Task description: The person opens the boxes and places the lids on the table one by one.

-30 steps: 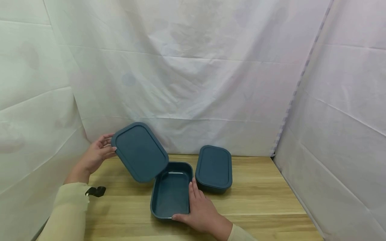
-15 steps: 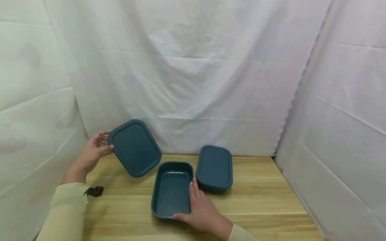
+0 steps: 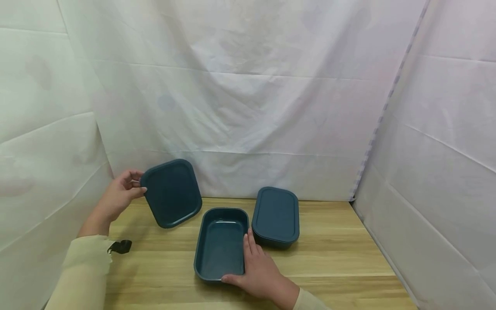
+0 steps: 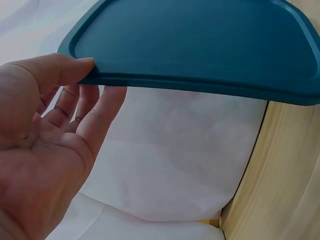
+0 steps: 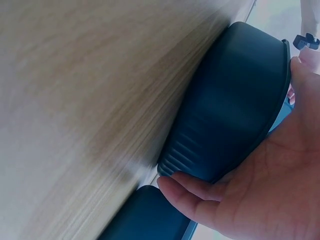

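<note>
My left hand [image 3: 122, 193] pinches the dark blue-green lid [image 3: 172, 193] by its left edge, thumb on the near face and fingers behind. The lid is raised and tilted above the table's back left; in the left wrist view, thumb and fingertips meet its rim [image 4: 200, 90]. My right hand [image 3: 261, 271] holds the near right corner of an uncovered rectangular food container [image 3: 221, 254], thumb at the front rim and fingers along the right side. Nothing lies inside that container. The right wrist view shows those fingers against its outer wall [image 5: 225, 100].
A second food container [image 3: 275, 217] with its lid on stands close behind and to the right of the uncovered one. Both rest on a wood-grain table [image 3: 333, 258]. White cloth [image 3: 248, 107] hangs along the back and both sides. A black clip [image 3: 121, 246] shows beside the left sleeve.
The lid has moved left, away from over the container's back left corner, and has turned steeper and darker to the view. The right hand and both containers have stayed put.
</note>
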A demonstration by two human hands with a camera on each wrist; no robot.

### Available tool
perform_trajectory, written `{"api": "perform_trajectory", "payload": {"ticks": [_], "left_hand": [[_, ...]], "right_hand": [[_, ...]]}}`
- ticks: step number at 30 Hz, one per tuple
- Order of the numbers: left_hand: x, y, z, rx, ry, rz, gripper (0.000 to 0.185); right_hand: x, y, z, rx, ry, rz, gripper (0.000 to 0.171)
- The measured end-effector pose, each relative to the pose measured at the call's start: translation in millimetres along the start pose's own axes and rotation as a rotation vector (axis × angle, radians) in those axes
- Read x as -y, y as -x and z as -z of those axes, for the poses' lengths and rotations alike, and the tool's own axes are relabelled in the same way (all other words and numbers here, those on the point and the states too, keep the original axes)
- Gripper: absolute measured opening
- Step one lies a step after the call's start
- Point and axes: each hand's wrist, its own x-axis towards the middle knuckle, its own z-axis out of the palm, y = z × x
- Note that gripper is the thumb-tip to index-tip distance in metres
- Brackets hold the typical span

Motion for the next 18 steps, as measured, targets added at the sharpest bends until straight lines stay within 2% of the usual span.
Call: {"api": "perform_trajectory", "payload": {"ticks": [7,12,18], "left_hand": [[2.3,-1.9,-0.3,-0.035,-0.081,0.008,0.038],[3.6,-2.5,0.1,-0.074,-0.176,0.01,0.038],[-0.9,0.8,-1.7,-0.083,-0.256,-0.016,0.035]], "right_hand": [[0.1,-0.2,-0.6,-0.004,0.001,0.0,0.139],[0.5,-0.1,0.1,-0.001,-0.008,-0.001,0.138],[-0.5,-0.4,-0.6,-0.006,0.0,0.0,0.138]]}}
